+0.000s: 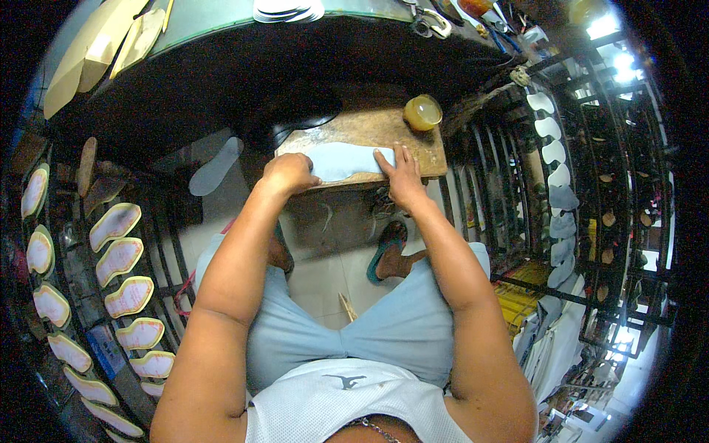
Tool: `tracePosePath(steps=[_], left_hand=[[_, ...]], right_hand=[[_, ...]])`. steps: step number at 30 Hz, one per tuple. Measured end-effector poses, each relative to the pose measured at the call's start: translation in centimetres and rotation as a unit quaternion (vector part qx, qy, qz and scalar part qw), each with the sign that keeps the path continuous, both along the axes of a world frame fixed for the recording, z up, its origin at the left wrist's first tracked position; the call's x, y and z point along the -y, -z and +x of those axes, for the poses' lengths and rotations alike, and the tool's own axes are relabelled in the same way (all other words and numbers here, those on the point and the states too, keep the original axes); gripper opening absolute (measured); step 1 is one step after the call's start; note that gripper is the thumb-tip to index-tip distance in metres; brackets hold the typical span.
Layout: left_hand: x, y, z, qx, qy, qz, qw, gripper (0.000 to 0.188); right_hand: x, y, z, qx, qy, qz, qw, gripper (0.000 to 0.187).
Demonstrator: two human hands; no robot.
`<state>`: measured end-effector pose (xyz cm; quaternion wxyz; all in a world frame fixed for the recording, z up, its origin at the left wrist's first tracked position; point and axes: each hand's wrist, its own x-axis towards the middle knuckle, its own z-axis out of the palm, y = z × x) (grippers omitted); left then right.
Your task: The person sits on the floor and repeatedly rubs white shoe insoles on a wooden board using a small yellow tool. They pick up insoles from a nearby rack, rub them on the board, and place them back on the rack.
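Observation:
A pale blue-white insole (343,161) lies lengthwise on a small wooden work table (369,125) in front of me. Closed at the insole's left end is my left hand (290,173), fingers curled and thumb against its near edge. At the other end rests my right hand (402,171), fingers stretched forward and apart, its thumb lying on the insole. The underside of the insole is hidden. Toward the table's far right corner stands a round yellowish bowl (423,113).
Another pale insole (216,168) lies to the left of the table. Racks on the left hold several rimmed insoles (119,261); a rack on the right holds more pale ones (559,175). A green-edged counter (214,31) spans the back. My sandalled foot (389,255) is below.

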<state>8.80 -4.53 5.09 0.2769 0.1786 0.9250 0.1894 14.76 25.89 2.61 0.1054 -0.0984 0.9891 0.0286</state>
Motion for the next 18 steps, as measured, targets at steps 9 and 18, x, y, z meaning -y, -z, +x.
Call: tracePosePath(steps=[9,18], left_hand=[[-0.6,-0.3,-0.5,0.005,0.005,-0.010,1.000,0.046],[0.0,-1.2,-0.9,-0.019,-0.045,0.037,0.998,0.049]], right_hand=[[1.7,-0.1,3.1,0.002,0.036,0.146,0.989,0.062],[0.9,-0.1,0.1,-0.070,0.042,0.234,0.969,0.067]])
